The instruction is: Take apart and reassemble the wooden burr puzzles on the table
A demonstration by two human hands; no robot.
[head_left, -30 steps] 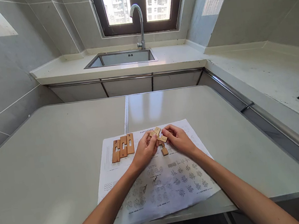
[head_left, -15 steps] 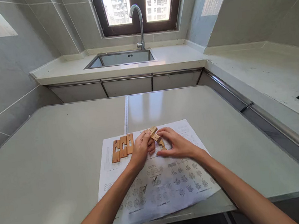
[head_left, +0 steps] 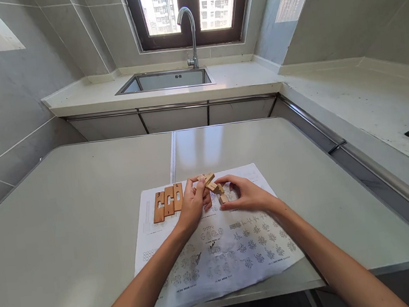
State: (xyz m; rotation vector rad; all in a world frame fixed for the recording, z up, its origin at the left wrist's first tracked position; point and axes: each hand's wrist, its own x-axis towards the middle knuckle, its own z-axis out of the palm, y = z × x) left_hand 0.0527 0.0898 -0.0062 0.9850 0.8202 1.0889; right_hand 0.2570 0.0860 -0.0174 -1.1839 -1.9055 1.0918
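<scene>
My left hand (head_left: 193,206) is closed around light wooden puzzle pieces (head_left: 211,186), which stick out crosswise past the thumb. Across from it, my right hand (head_left: 246,194) grips a notched wooden puzzle piece (head_left: 223,198) between thumb and fingertips. That piece touches or nearly touches the ones in the left hand; I cannot tell whether they interlock. Left of the hands lie three flat slotted wooden pieces side by side: one marked 3 (head_left: 157,216), a middle one (head_left: 168,211) and one marked 2 (head_left: 177,206). Under everything is a white printed sheet (head_left: 237,280).
The sheet rests at the front edge of a pale table (head_left: 87,226). Behind the table runs a counter with a sink (head_left: 167,86) and a curved faucet (head_left: 193,36) below a window. Another counter (head_left: 379,99) and a metal rail line the right side.
The notched piece at my right hand has turned, with its blocky end now between thumb and fingertips. My right fingers have closed in slightly, and the left hand's pieces have tilted a little.
</scene>
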